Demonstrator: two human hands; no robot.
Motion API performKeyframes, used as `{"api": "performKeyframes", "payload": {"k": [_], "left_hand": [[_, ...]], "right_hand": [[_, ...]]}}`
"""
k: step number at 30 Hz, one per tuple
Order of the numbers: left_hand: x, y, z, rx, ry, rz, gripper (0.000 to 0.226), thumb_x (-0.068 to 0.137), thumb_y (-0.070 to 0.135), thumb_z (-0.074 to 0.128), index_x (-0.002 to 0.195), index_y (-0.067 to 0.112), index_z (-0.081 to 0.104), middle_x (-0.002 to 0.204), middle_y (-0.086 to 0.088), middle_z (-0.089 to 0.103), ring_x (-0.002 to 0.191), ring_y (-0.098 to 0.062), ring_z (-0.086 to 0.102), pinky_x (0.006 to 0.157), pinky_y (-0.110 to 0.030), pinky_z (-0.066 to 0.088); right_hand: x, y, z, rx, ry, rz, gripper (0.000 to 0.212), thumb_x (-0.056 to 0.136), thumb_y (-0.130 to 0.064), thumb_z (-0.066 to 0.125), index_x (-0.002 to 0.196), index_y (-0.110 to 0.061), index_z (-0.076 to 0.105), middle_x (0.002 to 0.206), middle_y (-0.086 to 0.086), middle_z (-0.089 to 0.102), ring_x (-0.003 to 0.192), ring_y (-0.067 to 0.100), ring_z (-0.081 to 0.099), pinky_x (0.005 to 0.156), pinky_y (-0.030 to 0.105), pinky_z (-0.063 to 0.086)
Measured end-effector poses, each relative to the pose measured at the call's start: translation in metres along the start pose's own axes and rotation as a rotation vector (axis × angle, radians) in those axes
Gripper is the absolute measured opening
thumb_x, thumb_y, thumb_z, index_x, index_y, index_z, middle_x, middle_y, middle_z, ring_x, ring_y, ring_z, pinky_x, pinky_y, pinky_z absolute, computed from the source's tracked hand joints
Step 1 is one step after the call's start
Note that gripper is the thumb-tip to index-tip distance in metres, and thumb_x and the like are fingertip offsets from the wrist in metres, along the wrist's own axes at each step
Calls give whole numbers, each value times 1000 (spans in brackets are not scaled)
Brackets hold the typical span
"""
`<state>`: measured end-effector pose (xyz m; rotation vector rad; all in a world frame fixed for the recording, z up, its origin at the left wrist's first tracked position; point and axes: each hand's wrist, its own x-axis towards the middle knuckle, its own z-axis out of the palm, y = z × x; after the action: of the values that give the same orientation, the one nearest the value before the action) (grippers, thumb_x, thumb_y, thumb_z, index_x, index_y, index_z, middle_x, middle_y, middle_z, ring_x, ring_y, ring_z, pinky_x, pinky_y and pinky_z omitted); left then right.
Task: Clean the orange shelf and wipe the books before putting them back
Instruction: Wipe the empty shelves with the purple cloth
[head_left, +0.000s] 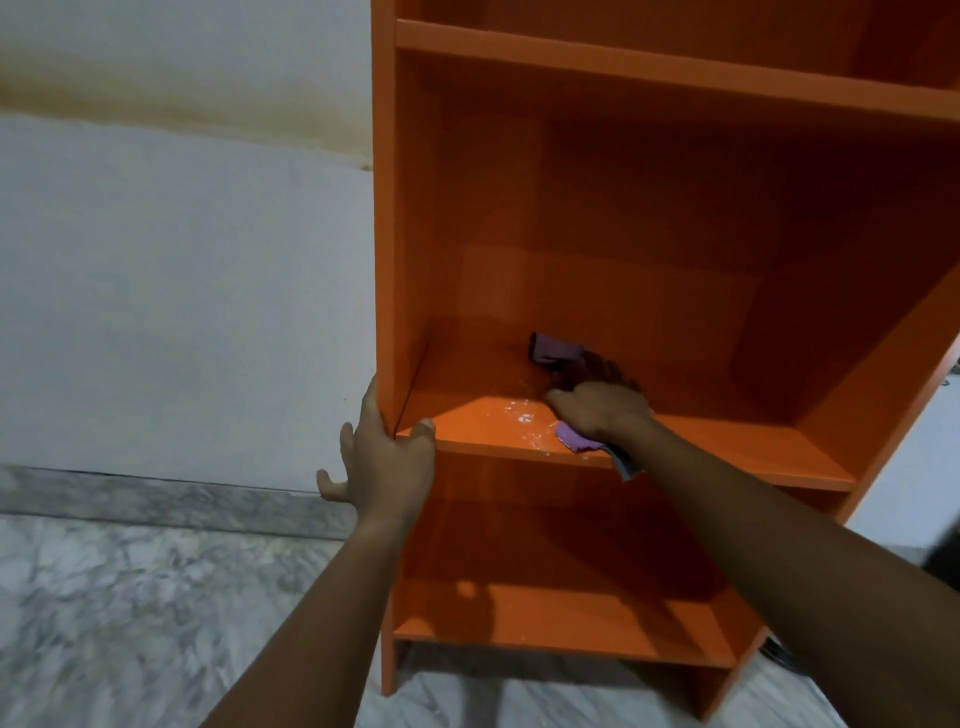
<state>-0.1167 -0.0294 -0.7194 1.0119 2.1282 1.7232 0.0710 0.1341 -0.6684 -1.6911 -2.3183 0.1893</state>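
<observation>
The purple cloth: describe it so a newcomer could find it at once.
Start at the tall orange shelf unit against the pale wall. On its middle board, the right hand presses a soft purple cloth near the front edge, beside white specks. It is the only purple thing among the orange.

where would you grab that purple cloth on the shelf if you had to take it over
Judging from this view, take the free corner of the purple cloth that sticks out at the board's front edge, coming from the open front of the shelf. The rest lies flat under the right hand, and walls close the sides.
</observation>
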Motion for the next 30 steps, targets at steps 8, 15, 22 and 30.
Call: {"api": "performKeyframes", "payload": {"k": [8, 15, 22, 30], "left_hand": [[-2, -13, 5, -72, 14, 122, 76, 83, 61, 46, 153, 48, 20, 155, 8, 42, 147, -29, 33, 119, -66, 2], [-1, -16, 3, -89, -10, 140, 76, 85, 57, 46, 154, 50, 15, 157, 6, 39, 149, -27, 30, 119, -62, -1], [-1, -13, -1, -34, -34, 120, 76, 85, 60, 44, 154, 48, 17, 157, 3, 40, 148, -29, 31, 118, -63, 1], [-8, 4, -9, 79, -24, 34, 71, 97, 45, 55, 157, 44, 16, 158, 1, 39, 152, -31, 19, 116, -64, -1]], "right_hand": [[63, -8, 13, -58, -49, -82, 55, 104, -55, 24, 155, -36, 30, 166, 2, 23, 148, 31, 28, 120, 51, 26], [73, -44, 20, 173, -107, -223, 59, 104, -57, 35, 156, -30, 33, 164, 1, 30, 148, 28, 32, 117, 38, 27], [43, -53, 17, 290, -179, -397, 47, 106, -47, 41, 150, -30, 42, 152, -2, 46, 136, 22, 45, 108, 33, 35], [-28, -36, 5, 149, -176, -588, 40, 108, -37, 43, 145, -30, 53, 162, -3, 33, 147, 17, 33, 120, 38, 25]]}}
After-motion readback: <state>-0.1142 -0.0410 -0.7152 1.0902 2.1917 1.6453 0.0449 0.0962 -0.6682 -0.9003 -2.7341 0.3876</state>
